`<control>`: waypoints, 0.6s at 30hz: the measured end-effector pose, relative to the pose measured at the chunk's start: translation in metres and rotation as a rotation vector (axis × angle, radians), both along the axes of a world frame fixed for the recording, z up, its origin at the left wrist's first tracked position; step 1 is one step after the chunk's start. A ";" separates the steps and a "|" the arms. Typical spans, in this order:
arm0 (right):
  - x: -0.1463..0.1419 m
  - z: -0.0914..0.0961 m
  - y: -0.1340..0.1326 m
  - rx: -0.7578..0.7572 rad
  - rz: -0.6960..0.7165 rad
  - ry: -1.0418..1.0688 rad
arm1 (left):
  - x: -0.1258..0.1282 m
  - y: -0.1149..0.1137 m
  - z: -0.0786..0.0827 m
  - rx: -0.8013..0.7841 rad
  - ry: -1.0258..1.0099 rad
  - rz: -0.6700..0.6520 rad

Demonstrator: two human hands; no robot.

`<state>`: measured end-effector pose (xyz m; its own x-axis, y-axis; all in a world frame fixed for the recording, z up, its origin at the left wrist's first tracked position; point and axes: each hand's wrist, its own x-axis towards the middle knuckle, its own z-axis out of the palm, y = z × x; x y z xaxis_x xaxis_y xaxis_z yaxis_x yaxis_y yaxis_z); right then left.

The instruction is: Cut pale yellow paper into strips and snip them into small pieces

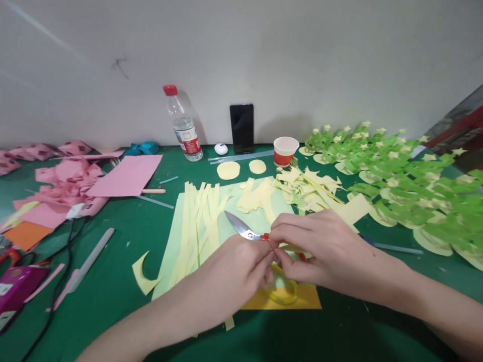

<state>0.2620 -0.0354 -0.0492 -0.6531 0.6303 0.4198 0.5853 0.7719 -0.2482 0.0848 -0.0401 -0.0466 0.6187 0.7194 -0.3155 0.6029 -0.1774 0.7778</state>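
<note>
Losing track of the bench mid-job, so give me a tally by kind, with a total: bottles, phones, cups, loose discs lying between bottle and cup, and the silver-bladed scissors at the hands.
Bottle: 1
Phone: 1
Cup: 1
Pale yellow discs: 2
Silver-bladed scissors: 1
Total: 6

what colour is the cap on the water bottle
The bottle cap is red, seen best in the head view.

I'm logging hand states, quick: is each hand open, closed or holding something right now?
Left hand: curled closed; anything held is hidden.
Right hand: pinched closed, close against the left hand; whether it holds anything cannot be told.
</note>
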 end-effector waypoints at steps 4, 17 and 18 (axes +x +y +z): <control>0.008 0.011 0.001 -0.093 -0.015 0.021 | -0.002 0.001 0.001 -0.076 -0.072 0.025; 0.025 0.026 0.009 -0.161 -0.103 0.098 | -0.009 0.005 0.005 -0.090 -0.114 0.056; 0.026 0.026 0.010 -0.159 -0.108 0.098 | -0.010 0.005 0.006 -0.089 -0.105 0.058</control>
<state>0.2883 -0.0252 -0.0229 -0.5386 0.7580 0.3678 0.6297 0.6522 -0.4220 0.0753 -0.0348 -0.0411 0.6099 0.7270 -0.3156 0.5249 -0.0722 0.8481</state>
